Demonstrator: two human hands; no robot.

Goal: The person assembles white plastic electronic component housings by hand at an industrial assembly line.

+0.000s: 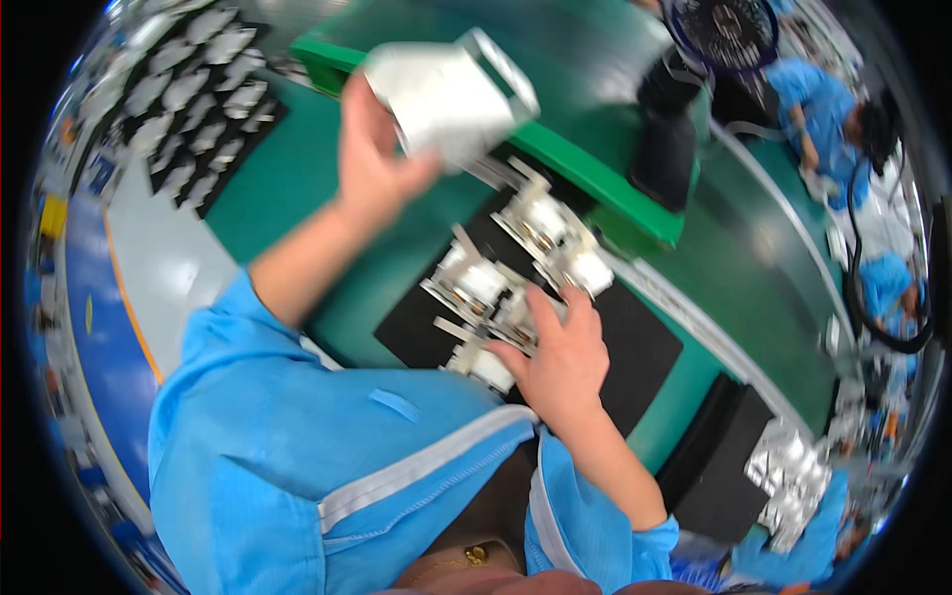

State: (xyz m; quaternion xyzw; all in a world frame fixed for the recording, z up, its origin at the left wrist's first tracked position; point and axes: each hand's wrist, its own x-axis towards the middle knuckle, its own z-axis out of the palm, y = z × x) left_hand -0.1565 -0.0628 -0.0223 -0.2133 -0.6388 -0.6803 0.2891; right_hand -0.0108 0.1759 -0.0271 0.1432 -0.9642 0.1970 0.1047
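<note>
My left hand (377, 159) is closed on a white boxy plastic housing (446, 104), held up over the green rail and blurred by motion. On the black mat (635, 347) lie several white plastic assemblies with metal parts, among them one at the far side (545, 223) and one at the left (471, 283). My right hand (563, 362) is down at the near group, its thumb and index finger on either side of a white assembly (516, 319). The fingertips partly cover that piece.
A green rail (605, 188) crosses beyond the mat. Rows of whitish parts lie on a black sheet (263, 124) at far left. A dark round fan-like device (724, 30) stands at the back. Silvery wrapped parts (788, 476) lie at right. Co-workers in blue (818, 99) sit at far right.
</note>
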